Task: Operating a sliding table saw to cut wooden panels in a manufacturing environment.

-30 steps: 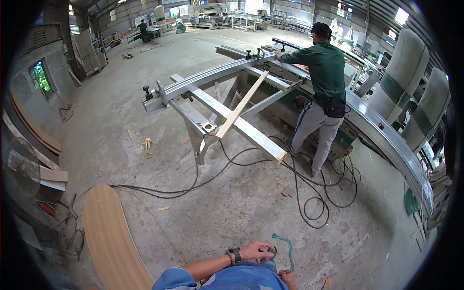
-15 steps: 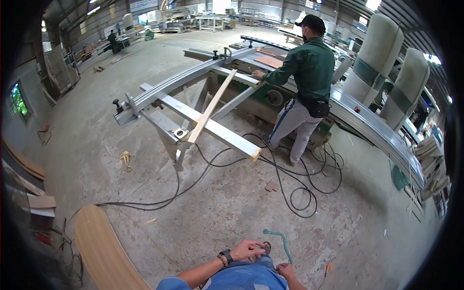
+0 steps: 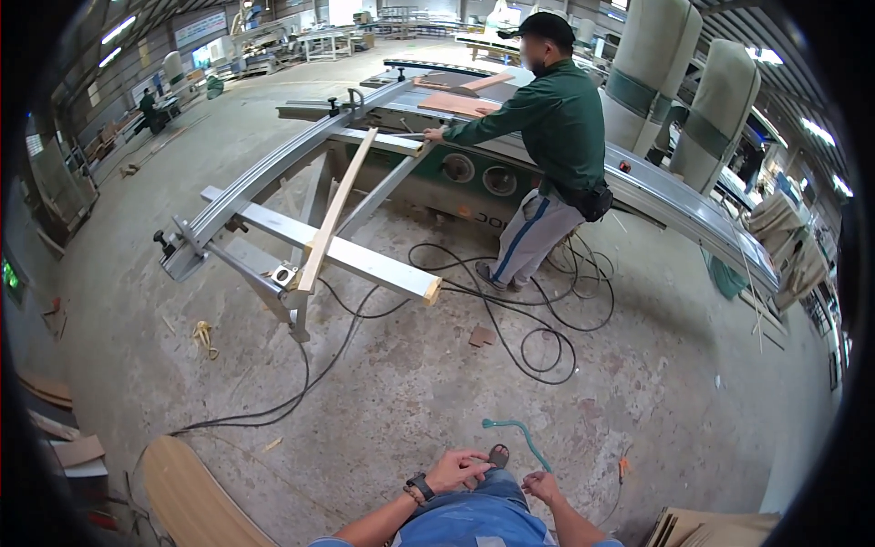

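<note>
Denim knee at 6 o'clock, w/ left hand resting on it, fingers loosely curled, holding nothing. Right hand just beside knee at 5 o'clock, fingers bent; can't tell if pinching anything. Teal hose on concrete floor just ahead of hands. Co-worker at saw table, 12 o'clock. Plank at 7 o'clock.

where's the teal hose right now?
In the head view, the thin teal hose lies on the concrete floor, low and centre-right, just beyond the right hand and below the black cable loops.
</note>
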Action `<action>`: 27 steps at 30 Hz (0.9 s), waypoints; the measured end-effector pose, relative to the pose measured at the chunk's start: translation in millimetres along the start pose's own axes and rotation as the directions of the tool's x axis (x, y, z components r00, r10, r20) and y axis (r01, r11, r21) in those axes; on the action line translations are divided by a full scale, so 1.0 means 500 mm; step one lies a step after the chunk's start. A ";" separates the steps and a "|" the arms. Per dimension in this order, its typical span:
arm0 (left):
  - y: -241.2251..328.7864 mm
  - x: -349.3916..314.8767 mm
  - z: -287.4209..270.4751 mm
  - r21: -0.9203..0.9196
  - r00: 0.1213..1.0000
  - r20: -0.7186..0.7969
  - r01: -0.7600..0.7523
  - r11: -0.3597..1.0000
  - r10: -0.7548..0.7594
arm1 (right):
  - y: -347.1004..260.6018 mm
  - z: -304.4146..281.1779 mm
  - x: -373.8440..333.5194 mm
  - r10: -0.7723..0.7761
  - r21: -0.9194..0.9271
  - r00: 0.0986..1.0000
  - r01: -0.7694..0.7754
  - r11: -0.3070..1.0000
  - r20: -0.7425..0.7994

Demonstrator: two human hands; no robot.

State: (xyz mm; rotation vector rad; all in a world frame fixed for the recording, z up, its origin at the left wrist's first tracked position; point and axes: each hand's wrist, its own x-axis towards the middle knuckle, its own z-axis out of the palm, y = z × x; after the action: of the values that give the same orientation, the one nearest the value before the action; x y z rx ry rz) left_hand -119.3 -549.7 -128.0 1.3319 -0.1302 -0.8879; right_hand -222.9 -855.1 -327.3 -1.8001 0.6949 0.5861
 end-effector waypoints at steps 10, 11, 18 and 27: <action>0.309 0.144 -0.049 0.230 0.790 -0.292 -0.490 0.841 0.540 | -0.205 -0.134 -0.010 -0.138 0.145 0.985 0.152 0.978 -0.104; 0.353 0.163 -0.044 0.238 0.739 -0.337 -0.533 0.812 0.584 | -0.196 -0.154 -0.005 -0.133 0.154 0.985 0.149 0.977 -0.110; 0.499 0.301 -0.011 0.542 0.535 -0.450 -0.472 0.695 0.715 | -0.099 -0.275 -0.046 0.005 0.300 0.990 0.037 0.953 -0.138; 0.546 0.389 0.067 0.951 0.685 0.091 -0.276 0.141 0.723 | 0.034 -0.406 -0.135 0.194 0.316 0.976 -0.153 0.936 -0.102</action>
State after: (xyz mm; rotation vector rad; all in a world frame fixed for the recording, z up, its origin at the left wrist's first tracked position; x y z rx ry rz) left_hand 125.4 -704.7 43.6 2.3173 -0.8676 0.2632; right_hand -270.3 -1039.8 -229.4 -1.5049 0.9883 0.4485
